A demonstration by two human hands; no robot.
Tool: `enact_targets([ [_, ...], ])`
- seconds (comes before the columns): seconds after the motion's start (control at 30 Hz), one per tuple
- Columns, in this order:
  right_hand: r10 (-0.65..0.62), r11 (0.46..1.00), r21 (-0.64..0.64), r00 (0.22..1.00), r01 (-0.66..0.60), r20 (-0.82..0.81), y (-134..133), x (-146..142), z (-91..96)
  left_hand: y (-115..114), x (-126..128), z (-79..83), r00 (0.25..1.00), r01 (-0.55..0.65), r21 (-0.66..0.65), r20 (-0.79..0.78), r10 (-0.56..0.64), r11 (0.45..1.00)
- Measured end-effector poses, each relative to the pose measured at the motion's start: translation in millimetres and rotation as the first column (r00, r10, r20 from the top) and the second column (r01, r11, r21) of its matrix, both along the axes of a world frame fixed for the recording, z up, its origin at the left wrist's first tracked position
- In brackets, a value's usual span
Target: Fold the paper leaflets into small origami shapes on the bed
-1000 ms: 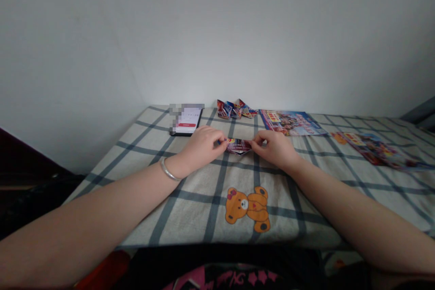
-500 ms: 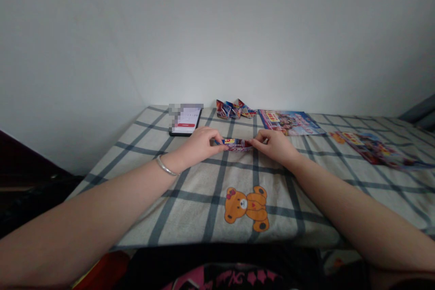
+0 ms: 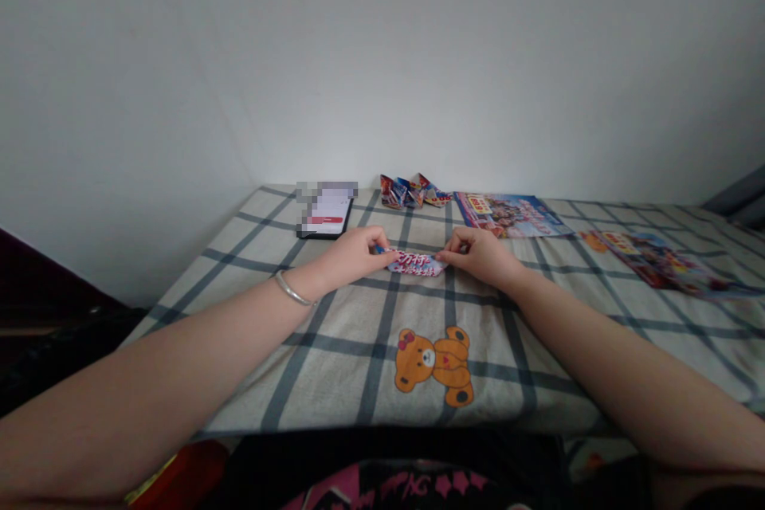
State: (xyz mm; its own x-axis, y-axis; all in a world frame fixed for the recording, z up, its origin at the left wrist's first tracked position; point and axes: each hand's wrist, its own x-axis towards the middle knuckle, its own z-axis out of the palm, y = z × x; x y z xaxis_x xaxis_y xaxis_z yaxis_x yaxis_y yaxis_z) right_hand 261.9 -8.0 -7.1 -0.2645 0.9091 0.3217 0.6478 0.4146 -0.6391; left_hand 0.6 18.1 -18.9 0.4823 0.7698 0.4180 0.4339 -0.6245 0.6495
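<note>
A small folded piece of printed paper (image 3: 414,263), white and blue with red lettering, is stretched between my two hands just above or on the checked tablecloth. My left hand (image 3: 362,249), with a silver bangle at the wrist, pinches its left end between thumb and fingers. At the right end, my right hand (image 3: 478,252) pinches it the same way. Behind the hands, folded paper shapes (image 3: 412,193) in similar print stand near the wall.
A phone (image 3: 327,213) with a lit screen lies at the back left. Two colourful printed sheets, a nearer leaflet (image 3: 663,261) and a farther leaflet (image 3: 511,215), lie to the right. The checked tablecloth (image 3: 335,366) carries a printed teddy bear (image 3: 433,366). A wall rises behind.
The paper between my hands has tipped, so a white face with red lettering now shows instead of the darker side with yellow. Both hands stay nearly in place.
</note>
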Motion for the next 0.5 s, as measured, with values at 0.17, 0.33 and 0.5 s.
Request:
enact_targets([
  [0.17, 0.024, 0.999, 0.044, 0.997, -0.027, 0.069, -2, -4, 0.1, -1, 2, 3.4, 0.999, 0.045, -0.047, -0.021, -0.046, 0.998],
  [0.33, 0.167, 0.97, 0.149, 0.972, -0.191, 0.163, -1, -7, -2.6, -7, 4, 12.5, 0.982, 0.063, 0.078, -0.182, -0.048, 0.995],
  [0.5, 0.296, 0.919, 0.233, 0.947, -0.317, 0.121, -1, -10, -2.4, -11, 6, 12.9, 0.974, 0.08, 0.121, -0.22, -0.052, 0.989],
])
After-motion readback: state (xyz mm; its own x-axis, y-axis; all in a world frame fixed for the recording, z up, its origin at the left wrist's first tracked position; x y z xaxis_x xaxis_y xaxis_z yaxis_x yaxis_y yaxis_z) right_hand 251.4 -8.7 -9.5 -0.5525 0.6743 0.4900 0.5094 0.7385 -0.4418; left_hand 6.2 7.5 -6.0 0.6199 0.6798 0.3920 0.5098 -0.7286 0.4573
